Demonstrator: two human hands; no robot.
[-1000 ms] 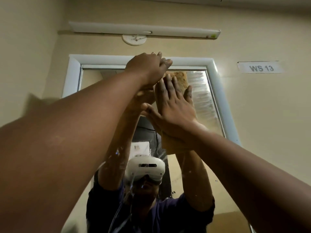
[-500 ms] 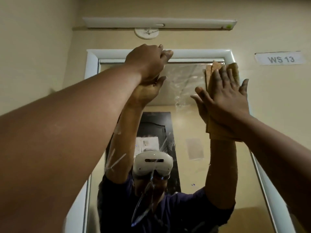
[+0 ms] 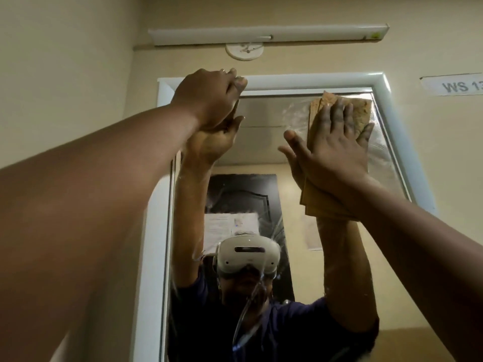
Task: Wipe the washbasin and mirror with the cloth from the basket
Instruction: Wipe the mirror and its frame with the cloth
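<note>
At the left, the left hand [image 3: 209, 97] is seen curled into a loose fist with nothing visibly held in it, its knuckles resting against the top left corner of the mirror [image 3: 261, 147], where the glass meets the white frame [image 3: 308, 79]. Its reflection is met directly beneath it in the glass. Thin white streaks are seen on the lower part of the glass, across the reflected white headset [image 3: 248, 254] and dark blue shirt.

Further right, the cloth [image 3: 360, 111] is seen as a tan, folded pad of several layers, mottled with darker specks near its upper end, with stacked edges showing at the bottom. It is pressed flat against the upper right part of the mirror, its top edge just below the frame. It is held there by the right hand [image 3: 337, 152], whose palm lies flat on it with fingers spread and thumb out to the left; the cloth is pinned rather than gripped. A hazy wet smear is visible on the glass around the cloth.

On the wall at the far right, a label [image 3: 454, 86] reading "WS 1" is cut off by the picture's edge.

Compared with half a second earlier, the cloth and right hand are found in nearly the same upper right spot, and the left fist is unchanged at its corner.
</note>
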